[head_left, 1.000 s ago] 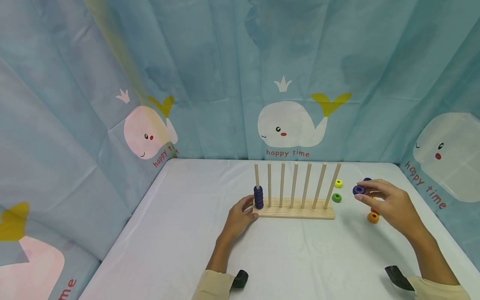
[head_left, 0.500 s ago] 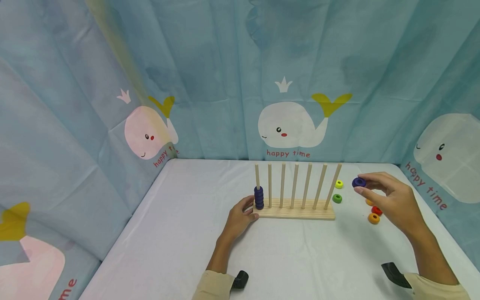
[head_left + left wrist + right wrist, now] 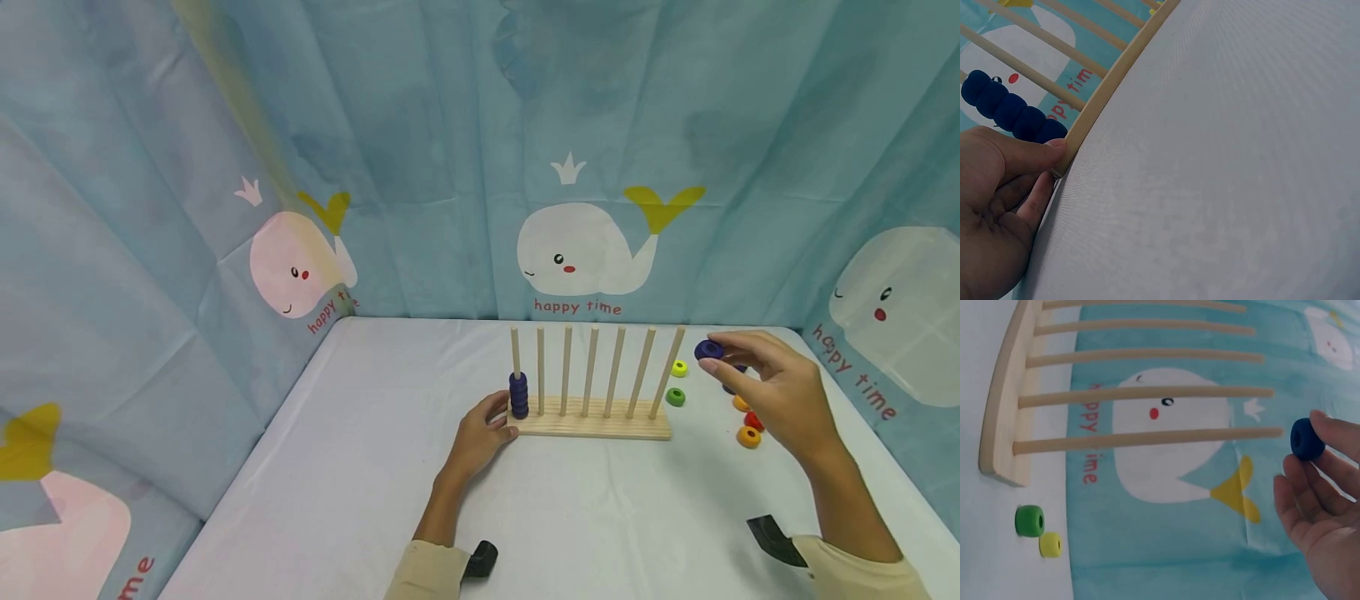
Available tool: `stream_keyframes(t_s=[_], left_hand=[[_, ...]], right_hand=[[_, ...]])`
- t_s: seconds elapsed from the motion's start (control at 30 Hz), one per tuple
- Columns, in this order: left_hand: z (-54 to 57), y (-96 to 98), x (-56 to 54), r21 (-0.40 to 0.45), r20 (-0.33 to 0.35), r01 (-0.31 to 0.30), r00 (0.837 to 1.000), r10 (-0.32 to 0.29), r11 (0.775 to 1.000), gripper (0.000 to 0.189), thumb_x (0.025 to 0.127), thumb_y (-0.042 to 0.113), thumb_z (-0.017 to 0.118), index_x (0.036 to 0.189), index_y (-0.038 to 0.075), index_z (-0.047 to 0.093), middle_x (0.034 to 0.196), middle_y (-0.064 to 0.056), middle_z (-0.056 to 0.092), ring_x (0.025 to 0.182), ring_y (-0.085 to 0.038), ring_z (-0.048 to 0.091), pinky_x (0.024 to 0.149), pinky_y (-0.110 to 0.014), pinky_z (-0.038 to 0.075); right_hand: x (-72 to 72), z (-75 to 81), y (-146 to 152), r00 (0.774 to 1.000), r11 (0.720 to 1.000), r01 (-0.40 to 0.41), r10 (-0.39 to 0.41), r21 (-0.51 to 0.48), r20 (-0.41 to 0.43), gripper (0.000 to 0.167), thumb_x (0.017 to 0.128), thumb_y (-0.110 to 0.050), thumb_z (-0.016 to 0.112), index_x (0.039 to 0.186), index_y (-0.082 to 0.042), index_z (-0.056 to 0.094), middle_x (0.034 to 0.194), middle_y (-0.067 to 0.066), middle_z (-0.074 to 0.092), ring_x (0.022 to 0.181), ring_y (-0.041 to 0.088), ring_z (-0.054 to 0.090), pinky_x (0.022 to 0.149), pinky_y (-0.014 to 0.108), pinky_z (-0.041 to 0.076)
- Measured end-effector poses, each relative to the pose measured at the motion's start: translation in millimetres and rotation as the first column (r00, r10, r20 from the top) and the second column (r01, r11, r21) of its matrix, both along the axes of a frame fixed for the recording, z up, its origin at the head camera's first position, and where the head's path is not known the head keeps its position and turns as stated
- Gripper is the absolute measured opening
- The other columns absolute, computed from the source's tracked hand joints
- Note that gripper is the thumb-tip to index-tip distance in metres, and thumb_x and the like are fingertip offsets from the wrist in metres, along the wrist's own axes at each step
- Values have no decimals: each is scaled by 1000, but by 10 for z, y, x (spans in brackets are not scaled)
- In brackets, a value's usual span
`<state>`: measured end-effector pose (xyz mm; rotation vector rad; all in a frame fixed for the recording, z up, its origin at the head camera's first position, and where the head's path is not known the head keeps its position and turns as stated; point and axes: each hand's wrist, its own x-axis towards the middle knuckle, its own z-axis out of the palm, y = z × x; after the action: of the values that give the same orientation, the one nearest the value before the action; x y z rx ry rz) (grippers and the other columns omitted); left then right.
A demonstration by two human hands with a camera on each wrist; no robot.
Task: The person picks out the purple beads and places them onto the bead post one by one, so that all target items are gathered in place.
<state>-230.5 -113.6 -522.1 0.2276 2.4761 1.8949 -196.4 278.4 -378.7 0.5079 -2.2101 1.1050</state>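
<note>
While pinched in right fingers [image 3: 1339,434], blue bead [image 3: 1307,440] near rack [image 3: 588,427] pinched in left fingers [image 3: 1027,158], green bead [image 3: 1029,521] nearby

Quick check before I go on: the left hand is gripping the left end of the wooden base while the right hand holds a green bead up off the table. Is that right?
Not quite: the bead in the right hand is dark blue, not green, as the right wrist view shows. The left hand does grip the left end of the wooden base.
</note>
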Motion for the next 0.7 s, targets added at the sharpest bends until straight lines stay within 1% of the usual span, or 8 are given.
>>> stream_keyframes(t_s=[0.13,0.27,0.33,0.47,0.57,0.7], left_hand=[[4,1,4,15,4,-1,1000,1,1000,64,92,-2,74,152,8,55,156,-15,56,146,-32,53,116,-32,53],[15,12,3,24,5,5,1000,-5,1000,65,91,-3,74,152,8,56,156,-15,56,146,-32,53,117,-33,52],[24,18,3,25,4,8,1000,-8,1000,65,91,-2,74,152,7,55,156,-16,55,146,-32,53,117,-34,52],[37,20,7,22,9,6,1000,-7,1000,66,91,-2,74,153,7,54,157,-16,55,146,-33,53,117,-33,52],[38,13,11,24,17,0,1000,-1,1000,66,91,-2,74,153,7,54,157,-16,55,146,-33,53,116,-32,53],[28,9,14,22,17,-3,1000,2,1000,66,92,-2,74,154,7,53,157,-16,55,146,-32,53,116,-31,53]], right_hand=[[-11,29,-67,1000,1000,-27,27,-12,-16,47,81,15,83,125,0,75,118,-16,66,102,-5,64,95,-2,49],[-11,66,-145,999,1000,-31,31,-4,-29,50,81,15,83,127,-3,75,118,-15,66,102,-5,64,92,-2,49],[-14,86,-186,999,999,-43,43,-6,-34,51,80,15,83,127,-3,75,117,-14,66,101,-4,65,93,-1,50],[-40,135,-282,993,994,-108,106,-29,-49,52,78,21,82,125,-1,75,115,-7,68,101,-1,67,96,3,53],[-71,163,-353,985,986,-161,158,-48,-70,52,77,23,80,124,2,74,115,-1,69,101,2,68,94,6,56],[-91,182,-439,981,979,-190,186,-68,-60,49,81,20,79,125,1,74,115,3,69,102,5,68,92,7,57]])
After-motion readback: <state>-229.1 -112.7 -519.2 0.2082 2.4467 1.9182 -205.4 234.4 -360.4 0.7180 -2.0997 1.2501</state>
